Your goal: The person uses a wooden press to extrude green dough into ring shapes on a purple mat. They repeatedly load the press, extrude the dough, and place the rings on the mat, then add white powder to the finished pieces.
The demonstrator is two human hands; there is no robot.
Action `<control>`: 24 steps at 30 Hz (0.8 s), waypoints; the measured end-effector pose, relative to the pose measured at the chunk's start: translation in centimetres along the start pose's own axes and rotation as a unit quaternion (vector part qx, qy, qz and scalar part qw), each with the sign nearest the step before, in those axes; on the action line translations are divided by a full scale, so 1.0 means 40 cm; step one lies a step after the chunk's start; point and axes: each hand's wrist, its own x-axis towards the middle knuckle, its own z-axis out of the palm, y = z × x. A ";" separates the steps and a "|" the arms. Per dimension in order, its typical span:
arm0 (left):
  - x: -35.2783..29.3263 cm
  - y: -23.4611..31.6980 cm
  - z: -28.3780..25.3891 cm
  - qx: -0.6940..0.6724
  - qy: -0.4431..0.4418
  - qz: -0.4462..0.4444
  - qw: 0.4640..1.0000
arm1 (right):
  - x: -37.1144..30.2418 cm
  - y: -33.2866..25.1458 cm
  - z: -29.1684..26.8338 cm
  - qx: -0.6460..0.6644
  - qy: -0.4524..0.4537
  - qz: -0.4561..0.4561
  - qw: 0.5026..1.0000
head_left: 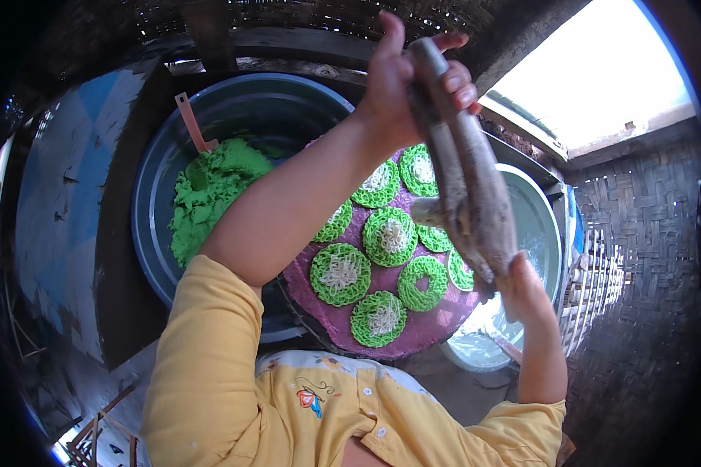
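A worn wooden press with two long handles (483, 183) and a short cylinder jutting from its side is held aslant in both my hands. My left hand (397, 78) wraps partly round its far end, thumb and some fingers raised. At its near right end, my right hand (526, 294) is closed on it. Beneath lies a round pink-purple surface (339, 315) with several lacy green dough discs (378, 317), most topped with white strands in the middle. One green ring (422, 284) has an uncovered hole. The press hides some discs on the right.
On the left, a large blue basin (149, 202) holds green dough (202, 202) and a pink-handled spatula (191, 121). A pale green basin (551, 226) with white contents and a utensil stands right. Woven walls (639, 202) and a bright opening (600, 70) lie beyond.
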 end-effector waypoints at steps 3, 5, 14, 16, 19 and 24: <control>0.052 -0.041 0.012 -0.020 0.002 -0.012 1.000 | -0.019 -0.005 -0.049 0.015 0.009 -0.030 0.999; 0.059 -0.077 0.003 0.018 0.061 -0.008 0.998 | -0.021 -0.003 -0.079 -0.008 0.014 -0.012 1.000; 0.032 -0.112 -0.074 0.004 0.141 0.004 0.990 | 0.014 0.029 -0.098 -0.029 0.024 0.010 0.999; 0.022 -0.120 -0.074 0.001 0.131 0.011 0.991 | 0.000 0.029 -0.092 -0.058 0.041 0.030 0.997; 0.012 -0.140 -0.078 -0.019 0.137 -0.002 0.990 | -0.014 0.030 -0.092 -0.032 0.057 0.047 0.997; 0.037 -0.126 -0.083 -0.035 0.123 -0.003 0.992 | 0.010 0.041 -0.087 -0.054 0.060 0.007 0.997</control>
